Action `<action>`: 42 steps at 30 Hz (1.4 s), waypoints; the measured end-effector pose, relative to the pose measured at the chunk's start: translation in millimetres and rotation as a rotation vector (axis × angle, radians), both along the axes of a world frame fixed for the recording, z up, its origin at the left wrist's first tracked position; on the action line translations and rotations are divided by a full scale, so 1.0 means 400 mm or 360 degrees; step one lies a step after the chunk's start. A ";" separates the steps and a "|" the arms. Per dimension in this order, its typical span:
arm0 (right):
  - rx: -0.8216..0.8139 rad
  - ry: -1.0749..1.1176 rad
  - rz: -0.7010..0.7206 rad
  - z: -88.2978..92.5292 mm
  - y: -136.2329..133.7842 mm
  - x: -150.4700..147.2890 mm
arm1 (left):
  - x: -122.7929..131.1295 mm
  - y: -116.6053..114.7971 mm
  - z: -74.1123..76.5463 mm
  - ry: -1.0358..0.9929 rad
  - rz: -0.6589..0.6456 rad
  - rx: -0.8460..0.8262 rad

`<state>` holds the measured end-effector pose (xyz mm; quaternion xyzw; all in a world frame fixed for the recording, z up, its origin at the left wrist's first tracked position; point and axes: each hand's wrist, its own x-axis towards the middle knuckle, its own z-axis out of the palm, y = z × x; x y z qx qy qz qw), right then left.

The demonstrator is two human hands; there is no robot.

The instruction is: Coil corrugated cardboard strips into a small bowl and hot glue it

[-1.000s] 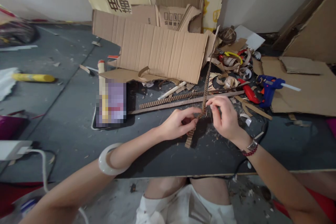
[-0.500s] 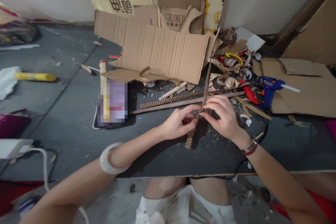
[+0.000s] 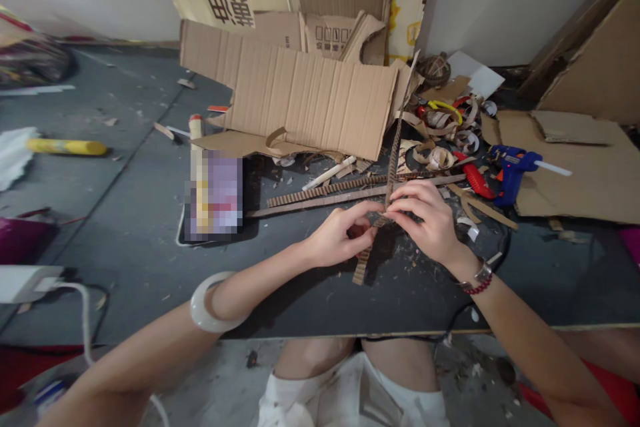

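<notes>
The left hand [image 3: 336,239] and right hand [image 3: 426,221] meet over the tabletop [image 3: 150,227], each pinching the corrugated cardboard strip [image 3: 395,147] between them. The strip's long axis runs away from the person, leaning slightly rightward.

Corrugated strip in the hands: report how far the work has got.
Done: curled offcuts lie by the glue gun. In hand: left hand and right hand pinch the corrugated strip near its lower end. Left: two long strips lie untouched on the table.
</notes>
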<state>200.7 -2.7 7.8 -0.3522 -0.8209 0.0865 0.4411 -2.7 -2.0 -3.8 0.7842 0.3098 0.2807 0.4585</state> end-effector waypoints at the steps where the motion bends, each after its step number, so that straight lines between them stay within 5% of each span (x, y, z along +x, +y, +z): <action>1: 0.0005 -0.0012 -0.0001 0.000 -0.001 -0.001 | 0.000 0.000 0.000 0.0006 0.0000 -0.0003; 10: -0.0044 -0.0118 -0.0031 -0.017 -0.008 -0.008 | 0.000 -0.002 0.000 0.0072 -0.0028 -0.0015; 32: -0.0430 0.0458 -0.0094 -0.042 -0.010 -0.007 | 0.000 -0.004 0.004 0.0080 -0.0065 -0.0083; 42: -0.0006 0.0100 -0.0227 -0.014 -0.003 -0.002 | 0.000 -0.003 0.008 0.0015 -0.0056 -0.0135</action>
